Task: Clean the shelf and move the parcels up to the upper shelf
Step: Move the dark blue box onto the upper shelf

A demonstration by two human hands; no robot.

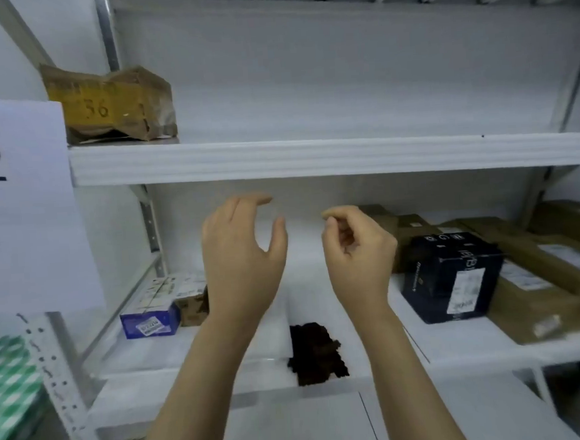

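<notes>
Cardboard parcels sit on the lower shelf (176, 382). A dark box (453, 273) stands at the right side, and long brown boxes (543, 284) lie just beside it, nearer the right end. A small blue box (151, 315) and a small brown box (191, 307) touch each other near the left end. A dark cloth (315, 353) lies on the front edge, in the middle.

The left hand (239, 254) is up in front of the shelf with its fingers spread and bent, holding nothing. The right hand (359, 252) is beside it, fingers loosely curled, and it holds nothing too.

The dark box looks stiff, with flat sides, and it may be a bit heavy. I think two hands on opposite sides would hold it best. It is nearly square, with one corner turned to the front edge. The brown boxes are long, and their long sides seem to run from front to back. The cloth is soft and floppy, so one hand can pinch it.

The upper shelf (311, 156) has one crumpled parcel (112, 105) at its left end.
</notes>
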